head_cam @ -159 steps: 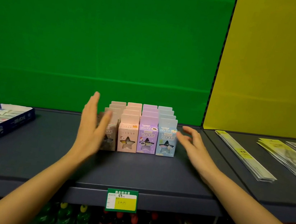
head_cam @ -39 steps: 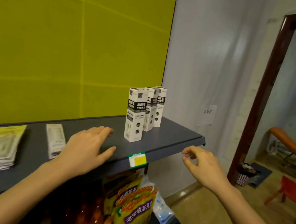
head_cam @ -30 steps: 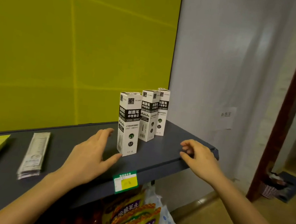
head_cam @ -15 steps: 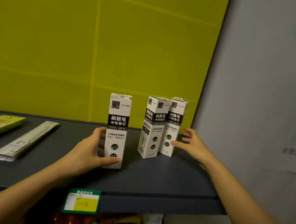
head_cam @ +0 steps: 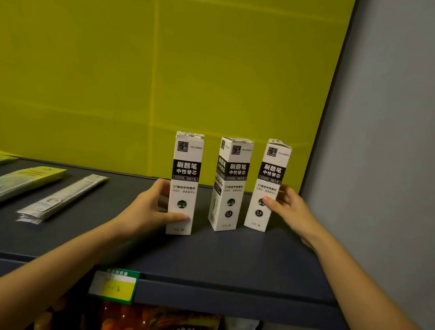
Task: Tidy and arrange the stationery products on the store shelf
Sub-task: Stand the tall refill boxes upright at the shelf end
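At the front edge of the dark shelf [head_cam: 225, 265] hangs a green and yellow price tag [head_cam: 115, 284]. Further back, three tall white boxes stand up straight in a row, long side pointing up, printed fronts facing the person. The left hand [head_cam: 146, 211] wraps around the left box [head_cam: 185, 171], thumb on its front. The middle box [head_cam: 230, 183] stands alone, turned a little. The right hand [head_cam: 290, 213] grips the right box [head_cam: 270, 177], which leans slightly. Flat packets [head_cam: 9, 184] lie far left. Behind is a yellow wall [head_cam: 169, 61].

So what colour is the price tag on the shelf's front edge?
Green border with a yellow panel, on the price tag; head view, the only one.
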Available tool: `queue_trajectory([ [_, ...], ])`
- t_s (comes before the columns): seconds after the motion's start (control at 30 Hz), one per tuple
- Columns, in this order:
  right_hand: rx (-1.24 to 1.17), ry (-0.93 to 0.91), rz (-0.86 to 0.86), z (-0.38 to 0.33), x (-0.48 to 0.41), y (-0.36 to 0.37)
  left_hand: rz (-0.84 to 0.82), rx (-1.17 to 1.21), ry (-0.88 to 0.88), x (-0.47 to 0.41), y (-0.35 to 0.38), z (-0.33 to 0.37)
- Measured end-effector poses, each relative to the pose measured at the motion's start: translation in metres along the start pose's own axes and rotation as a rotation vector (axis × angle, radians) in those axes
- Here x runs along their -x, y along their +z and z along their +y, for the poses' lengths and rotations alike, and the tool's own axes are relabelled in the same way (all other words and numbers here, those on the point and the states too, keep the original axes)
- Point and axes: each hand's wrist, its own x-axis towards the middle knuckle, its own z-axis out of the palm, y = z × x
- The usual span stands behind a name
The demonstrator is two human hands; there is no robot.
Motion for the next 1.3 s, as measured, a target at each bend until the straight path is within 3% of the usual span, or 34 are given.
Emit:
queue_trajectory([
  [0.43, -0.014, -0.034, -0.244, -0.011, -0.003, 0.02, -0.14, -0.013, 0.023, -0.033, 0.003, 0.002],
  [0.93, 0.072, -0.112, -0.239, -0.037, 0.018, 0.09, -0.303, -0.008, 0.025, -0.013, -0.071, -0.022],
  [1.3, -0.008, -0.107, -0.169, -0.044, 0.031, 0.125, -0.404, 0.01, 0.046, -0.006, -0.094, -0.037],
])
